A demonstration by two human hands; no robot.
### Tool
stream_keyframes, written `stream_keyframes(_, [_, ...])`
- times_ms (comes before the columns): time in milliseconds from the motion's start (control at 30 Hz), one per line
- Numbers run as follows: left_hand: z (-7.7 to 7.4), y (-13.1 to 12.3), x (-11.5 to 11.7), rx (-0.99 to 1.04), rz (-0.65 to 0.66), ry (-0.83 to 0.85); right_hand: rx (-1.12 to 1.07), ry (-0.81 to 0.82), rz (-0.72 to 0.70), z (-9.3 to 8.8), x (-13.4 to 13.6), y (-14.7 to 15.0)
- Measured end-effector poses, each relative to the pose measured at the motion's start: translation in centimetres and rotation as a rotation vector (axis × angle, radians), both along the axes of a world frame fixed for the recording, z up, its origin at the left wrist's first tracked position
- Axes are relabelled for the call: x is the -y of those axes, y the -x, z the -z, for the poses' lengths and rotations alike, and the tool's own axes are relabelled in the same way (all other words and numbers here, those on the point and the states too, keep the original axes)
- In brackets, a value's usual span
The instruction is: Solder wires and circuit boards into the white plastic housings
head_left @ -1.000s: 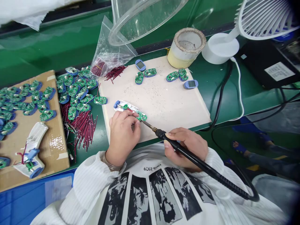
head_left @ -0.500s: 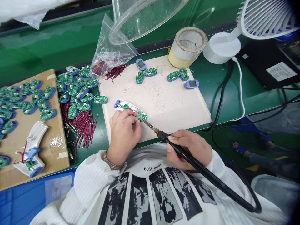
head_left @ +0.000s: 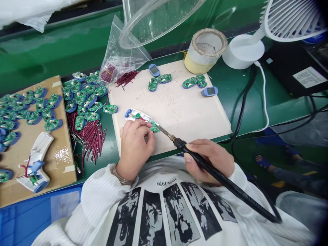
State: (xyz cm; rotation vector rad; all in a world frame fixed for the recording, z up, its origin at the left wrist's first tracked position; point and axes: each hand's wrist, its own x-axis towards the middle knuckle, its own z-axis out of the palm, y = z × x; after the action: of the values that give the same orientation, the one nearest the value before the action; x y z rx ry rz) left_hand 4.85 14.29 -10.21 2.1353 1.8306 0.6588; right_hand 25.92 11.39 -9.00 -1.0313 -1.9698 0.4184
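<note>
The right hand (head_left: 217,159) is closed around a black soldering iron (head_left: 181,145), thumb and fingers wrapped on its grip, and the metal tip points up and left to the edge of a green circuit board (head_left: 154,127). The tip looks to be at the board, though at this size contact is hard to confirm. The left hand (head_left: 135,145) is curled narrow beside that board, thumb near the fingers; its fingertips are partly hidden, so I cannot tell what they pinch. Just beyond them lies a white casing (head_left: 145,116) with a blue end, a red wire (head_left: 142,119) running by the fingers.

Board and casing are on a pale sheet (head_left: 179,112) spread over the green desk (head_left: 228,85). Farther up the sheet are more loose boards (head_left: 165,78) in two groups, each with a blue display unit (head_left: 210,91) nearby. A thick tape roll (head_left: 196,61) stands at the sheet's far corner, with a white fan (head_left: 242,51) to its right.

Left of the sheet, dark red wires (head_left: 93,141) lie below a heap of boards (head_left: 89,89), and a clear bag (head_left: 120,51) holds more wires. At the far left, a cardboard sheet (head_left: 58,140) carries further boards and another white casing (head_left: 42,143).
</note>
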Motion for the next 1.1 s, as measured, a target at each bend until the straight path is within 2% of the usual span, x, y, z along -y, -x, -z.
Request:
stream_keyframes(100, [0.0, 0.0, 0.0, -0.009, 0.0, -0.004, -0.04, 0.012, -0.015, 0.9, -0.4, 0.3])
stream_keyframes(233, [-0.1, -0.1, -0.1, -0.022, 0.004, 0.005, -0.014, 0.093, 0.048, 1.9, -1.6, 1.4])
stream_keyframes(567, [-0.9, 0.4, -0.4, -0.059, 0.069, 0.11, 0.078, 0.26, -0.119, 2.6, -4.3, 3.4])
stream_keyframes(933, [-0.4, -0.3, 0.3, -0.068, -0.037, 0.095, 0.05, 0.266, -0.115, 3.2, -4.2, 3.5])
stream_keyframes(1100, [-0.2, -0.5, 0.4, -0.067, -0.029, 0.061, 0.039, 0.249, -0.117, 3.4, -4.3, 3.6])
